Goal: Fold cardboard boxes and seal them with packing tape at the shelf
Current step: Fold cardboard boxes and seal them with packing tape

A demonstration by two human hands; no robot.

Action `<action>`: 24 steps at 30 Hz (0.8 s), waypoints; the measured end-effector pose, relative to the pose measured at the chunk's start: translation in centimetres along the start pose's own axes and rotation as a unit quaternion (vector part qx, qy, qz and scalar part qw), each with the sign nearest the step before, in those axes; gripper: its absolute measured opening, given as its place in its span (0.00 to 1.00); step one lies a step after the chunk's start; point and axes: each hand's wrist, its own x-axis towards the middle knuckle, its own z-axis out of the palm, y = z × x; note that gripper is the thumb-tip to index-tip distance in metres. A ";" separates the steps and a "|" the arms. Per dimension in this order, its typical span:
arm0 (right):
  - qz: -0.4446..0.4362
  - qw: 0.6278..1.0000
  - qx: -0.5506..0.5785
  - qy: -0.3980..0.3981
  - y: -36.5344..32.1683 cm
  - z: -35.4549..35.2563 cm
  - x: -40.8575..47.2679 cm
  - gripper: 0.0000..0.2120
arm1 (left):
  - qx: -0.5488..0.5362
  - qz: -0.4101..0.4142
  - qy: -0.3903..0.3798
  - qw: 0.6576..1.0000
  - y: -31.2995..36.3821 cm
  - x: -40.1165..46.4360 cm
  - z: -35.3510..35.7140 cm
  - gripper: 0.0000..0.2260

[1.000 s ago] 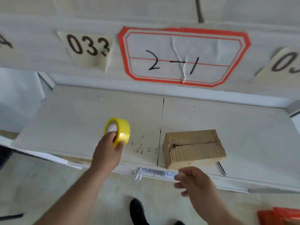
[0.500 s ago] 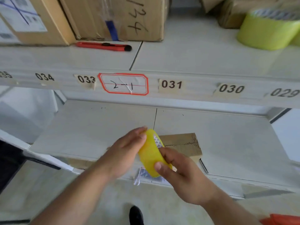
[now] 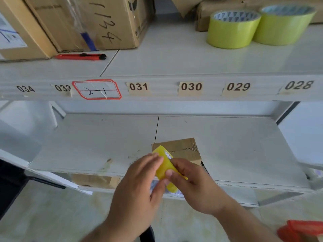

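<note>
A yellow tape roll (image 3: 164,167) is gripped between both hands just in front of the lower shelf (image 3: 236,145): left hand (image 3: 139,186) curled round its near side, right hand (image 3: 190,182) pinching its rim. A small cardboard box (image 3: 180,149) is seen behind, resting on the shelf near its front edge.

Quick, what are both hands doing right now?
Left hand: holding the yellow tape roll.
Right hand: holding the same tape roll, fingers curled round it.
</note>
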 end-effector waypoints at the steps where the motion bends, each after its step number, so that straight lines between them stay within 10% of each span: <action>1: -0.006 1.000 -0.018 0.003 0.2 -0.2 -0.1 0.15 | -0.022 -0.026 0.008 0.999 0.0 0.2 0.0 0.21; 7: -0.049 0.989 -0.142 -0.014 1.1 -0.7 -0.7 0.16 | -0.165 -0.220 0.033 0.961 0.2 0.6 0.5 0.07; 17: 0.112 0.909 -0.398 -0.057 0.1 -3.4 2.6 0.37 | -0.196 -0.260 0.021 0.945 -1.2 1.3 0.6 0.08; 24: 0.232 0.850 -0.463 -0.101 5.2 -11.7 9.7 0.38 | -0.364 -0.487 0.073 0.791 -10.1 5.1 5.3 0.06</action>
